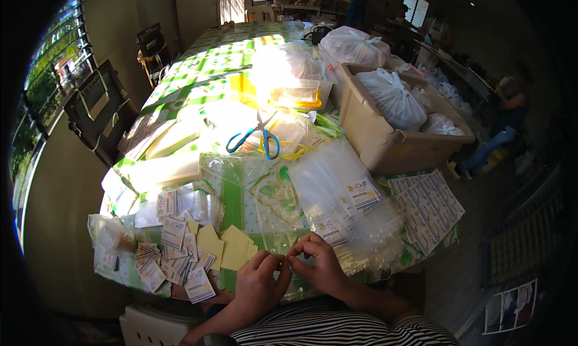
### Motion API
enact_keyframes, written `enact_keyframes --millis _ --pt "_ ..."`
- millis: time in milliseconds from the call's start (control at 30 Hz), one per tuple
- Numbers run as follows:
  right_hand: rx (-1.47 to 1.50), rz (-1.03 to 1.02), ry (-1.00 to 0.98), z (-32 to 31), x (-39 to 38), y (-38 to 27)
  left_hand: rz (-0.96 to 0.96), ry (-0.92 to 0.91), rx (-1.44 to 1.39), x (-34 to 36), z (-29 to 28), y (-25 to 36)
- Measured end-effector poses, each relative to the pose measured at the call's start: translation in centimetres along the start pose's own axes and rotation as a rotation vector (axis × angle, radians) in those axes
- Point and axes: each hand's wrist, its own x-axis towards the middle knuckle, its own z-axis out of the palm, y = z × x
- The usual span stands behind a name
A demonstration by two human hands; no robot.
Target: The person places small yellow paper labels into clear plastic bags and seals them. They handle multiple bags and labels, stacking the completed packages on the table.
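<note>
Likely for reach, labels (174,232) lie by your left hand (260,281), bags (322,168) beyond your right hand (320,268); both pinched, contents unclear.

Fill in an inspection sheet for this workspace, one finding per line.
Surface: long table under a green-and-white patterned cover; sunlight washes out part of it.
Job's things: clear plastic bags beyond the right grip; loose printed cards and plain yellow cards left of the left grip; sheets of printed labels at the right.
Clutter: blue-handled scissors, blades spread, beyond the bags; tan bin filled with white bags.
Grips: fingers bent, fingertips close together; whatever they pinch is too small to tell.
Cables: nothing seen.
Surroundings: dark chair and window at left; people in the dim background.
</note>
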Motion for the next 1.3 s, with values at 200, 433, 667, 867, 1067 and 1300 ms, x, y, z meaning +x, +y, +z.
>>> enact_keyframes --millis 200,433,667,867,1067,1300 --pt "-0.023 0.056 0.009 -0.2 0.0 -0.1 0.014 -0.051 0.071 0.1 -0.1 -0.1" --pt "-0.092 0.032 0.062 -0.2 0.1 0.0 0.027 -0.12 0.131 -0.2 -0.1 0.2" --pt "-0.02 0.042 -0.088 -1.6 0.2 -0.3 -0.077 -0.059 -0.091 1.0 -0.6 -1.6" --pt "0.238 0.144 -0.225 -2.7 0.4 0.2 -0.386 -0.302 -0.41 1.4 -2.2 -3.2" --pt "0.247 0.145 -0.206 -3.0 0.4 0.5 -0.459 -0.253 -0.567 1.2 -1.8 -3.9" --pt "-0.039 0.009 -0.11 -3.3 0.4 0.0 -0.3 -0.075 -0.239 1.1 -2.1 -2.8"
